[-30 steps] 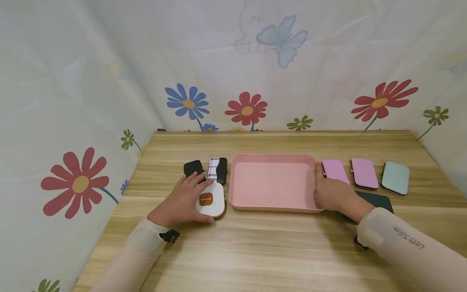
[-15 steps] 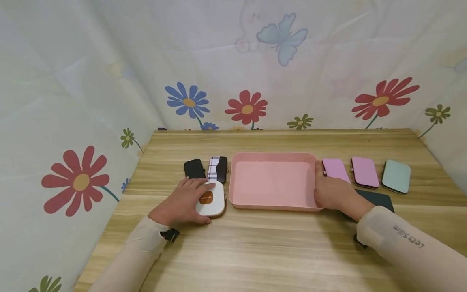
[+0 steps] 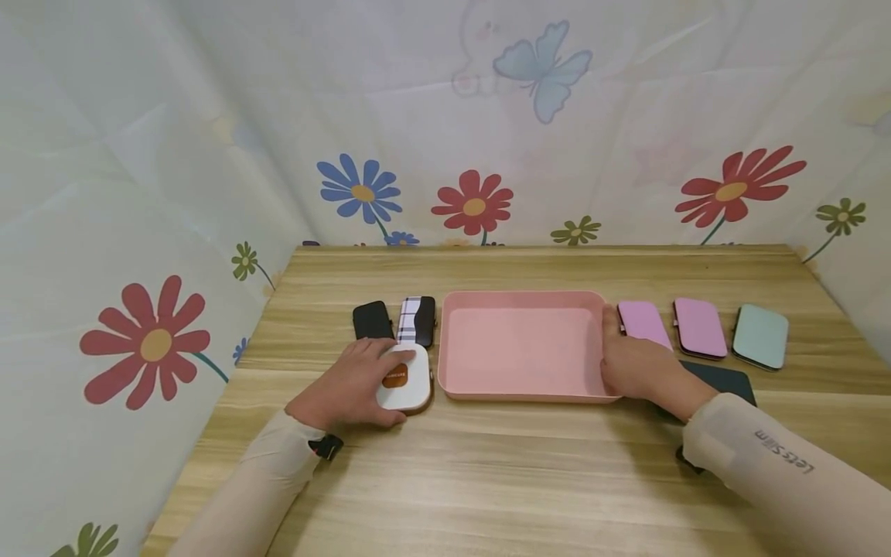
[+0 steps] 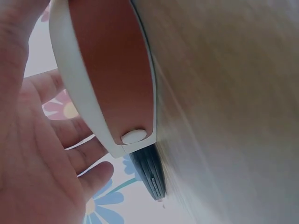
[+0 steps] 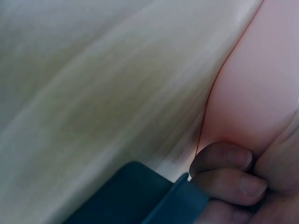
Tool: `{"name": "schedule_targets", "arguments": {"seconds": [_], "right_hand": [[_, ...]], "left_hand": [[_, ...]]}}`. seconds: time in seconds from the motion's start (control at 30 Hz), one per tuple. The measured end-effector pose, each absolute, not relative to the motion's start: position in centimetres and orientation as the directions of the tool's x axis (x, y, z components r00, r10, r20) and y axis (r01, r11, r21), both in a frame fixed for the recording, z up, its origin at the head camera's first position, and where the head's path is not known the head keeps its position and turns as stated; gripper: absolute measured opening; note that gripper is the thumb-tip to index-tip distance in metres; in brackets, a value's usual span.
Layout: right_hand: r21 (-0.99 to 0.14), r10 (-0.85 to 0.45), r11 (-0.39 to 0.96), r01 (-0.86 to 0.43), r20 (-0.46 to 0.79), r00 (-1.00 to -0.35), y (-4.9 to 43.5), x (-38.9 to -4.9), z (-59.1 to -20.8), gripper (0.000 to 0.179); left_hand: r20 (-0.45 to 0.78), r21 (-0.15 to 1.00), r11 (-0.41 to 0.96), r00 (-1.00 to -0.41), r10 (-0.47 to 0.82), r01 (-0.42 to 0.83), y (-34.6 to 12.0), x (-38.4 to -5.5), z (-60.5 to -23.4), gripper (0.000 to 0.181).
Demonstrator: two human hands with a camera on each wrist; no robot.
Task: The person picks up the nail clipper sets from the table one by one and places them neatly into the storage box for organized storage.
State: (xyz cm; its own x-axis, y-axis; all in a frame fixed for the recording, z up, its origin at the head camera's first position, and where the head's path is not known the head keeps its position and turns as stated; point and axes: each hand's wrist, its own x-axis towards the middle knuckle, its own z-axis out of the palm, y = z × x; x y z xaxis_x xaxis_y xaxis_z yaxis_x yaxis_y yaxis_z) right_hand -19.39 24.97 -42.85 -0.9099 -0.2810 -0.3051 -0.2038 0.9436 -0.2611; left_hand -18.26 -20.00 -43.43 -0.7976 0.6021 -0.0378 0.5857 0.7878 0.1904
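My left hand [image 3: 346, 384] lies over a rounded white-and-brown case [image 3: 412, 384] on the table, its index finger on the top and its thumb by the near edge. The left wrist view shows the case's brown side band with a white button [image 4: 134, 136]; the fingers [image 4: 72, 133] stretch loosely beside it. My right hand [image 3: 640, 371] grips the right wall of a shallow pink tray [image 3: 522, 352]. In the right wrist view its fingers [image 5: 229, 184] curl against the tray wall [image 5: 254, 79], close to a dark green case [image 5: 126, 193].
Left of the tray, behind the left hand, lie a black case [image 3: 372, 320] and a plaid-and-black case [image 3: 416, 320]. Two pink cases [image 3: 699, 328] and a mint case [image 3: 760, 336] lie to the right. A printed curtain [image 3: 612, 108] stands behind the wooden table [image 3: 487, 480].
The left index finger has come from beyond the far edge onto the top of the white-and-brown case. The right hand keeps its hold on the tray. The view has shifted slightly.
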Motion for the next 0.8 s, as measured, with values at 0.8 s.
{"name": "schedule_targets", "arguments": {"seconds": [0.8], "right_hand": [[-0.263, -0.307, 0.934, -0.241, -0.247, -0.919, 25.2, -19.3, -43.3, 0.083]], "left_hand": [[-0.032, 0.234, 0.806, -0.825, 0.565, 0.543, -20.1, -18.2, -42.2, 0.098]]}}
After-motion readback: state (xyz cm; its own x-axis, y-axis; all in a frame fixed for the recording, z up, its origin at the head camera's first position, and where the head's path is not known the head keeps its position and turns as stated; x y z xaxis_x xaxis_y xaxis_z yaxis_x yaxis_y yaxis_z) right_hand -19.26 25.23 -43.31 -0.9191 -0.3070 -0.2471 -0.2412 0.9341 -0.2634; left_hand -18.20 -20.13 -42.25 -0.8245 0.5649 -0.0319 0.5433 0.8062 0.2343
